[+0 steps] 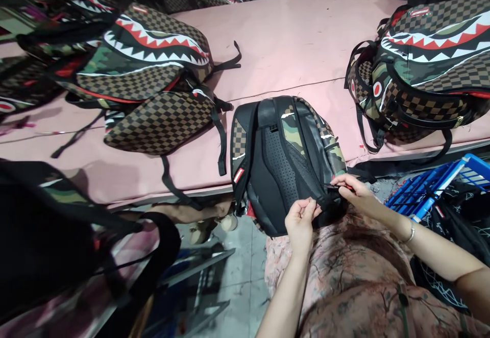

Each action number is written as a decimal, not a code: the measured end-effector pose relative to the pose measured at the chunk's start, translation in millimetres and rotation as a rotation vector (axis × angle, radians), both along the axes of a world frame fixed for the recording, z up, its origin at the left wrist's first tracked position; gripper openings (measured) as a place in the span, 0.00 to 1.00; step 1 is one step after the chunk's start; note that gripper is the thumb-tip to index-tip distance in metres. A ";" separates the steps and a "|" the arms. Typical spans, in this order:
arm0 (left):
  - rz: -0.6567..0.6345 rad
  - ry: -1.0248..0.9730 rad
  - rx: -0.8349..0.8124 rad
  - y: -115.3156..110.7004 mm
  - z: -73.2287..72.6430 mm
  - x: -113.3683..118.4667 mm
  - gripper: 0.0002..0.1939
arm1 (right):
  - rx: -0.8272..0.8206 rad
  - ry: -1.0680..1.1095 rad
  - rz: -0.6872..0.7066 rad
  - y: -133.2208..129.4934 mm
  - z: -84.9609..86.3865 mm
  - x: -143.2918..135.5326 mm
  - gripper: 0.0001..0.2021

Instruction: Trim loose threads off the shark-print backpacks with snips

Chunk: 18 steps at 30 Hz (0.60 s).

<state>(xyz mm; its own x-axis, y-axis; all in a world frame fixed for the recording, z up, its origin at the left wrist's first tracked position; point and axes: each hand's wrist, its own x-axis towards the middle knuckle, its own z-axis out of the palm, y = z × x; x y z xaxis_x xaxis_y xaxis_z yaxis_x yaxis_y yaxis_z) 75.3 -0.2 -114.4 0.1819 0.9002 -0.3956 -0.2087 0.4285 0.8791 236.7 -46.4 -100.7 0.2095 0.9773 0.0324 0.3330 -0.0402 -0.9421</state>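
A backpack (281,172) leans on the pink table's front edge and my lap, its black padded back panel and shoulder straps facing up. Its sides show brown check and camouflage. My left hand (300,223) is closed in a pinch on the backpack's lower edge, by a strap end; the exact part is hidden by the fingers. To its right, my right hand (354,195) closes round small dark thread snips (334,187) with a touch of red. Their tips point left, close to the black webbing at the backpack's lower right corner.
Shark-mouth backpacks lie left (153,67) and right (432,67) on the pink table (283,42), their straps trailing. A blue crate (417,190) with dark bags stands at lower right. Another person's arm (191,211) and a dark bag (42,246) are at lower left.
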 end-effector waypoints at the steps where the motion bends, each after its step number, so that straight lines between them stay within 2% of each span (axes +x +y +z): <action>1: 0.007 -0.035 -0.026 -0.7 2.9 0.2 0.12 | 0.069 -0.136 0.028 2.2 3.4 7.1 0.10; 5: 0.002 -0.108 -0.073 -1.4 13.0 2.2 0.13 | 0.252 -0.563 0.280 17.3 16.5 35.4 0.11; 8: -0.015 -0.119 -0.102 -0.5 16.6 4.0 0.15 | 0.309 -0.708 0.490 31.6 26.5 47.5 0.14; 11: -0.029 -0.126 -0.131 0.0 18.7 5.1 0.16 | 0.354 -0.770 0.629 44.8 34.3 49.0 0.16; 15: -0.039 -0.129 -0.134 0.8 21.5 4.1 0.16 | 0.394 -0.756 0.650 53.1 36.0 45.3 0.15; 18: -0.039 -0.171 -0.179 3.7 23.0 1.5 0.18 | 0.360 -0.589 0.547 47.6 31.5 47.4 0.13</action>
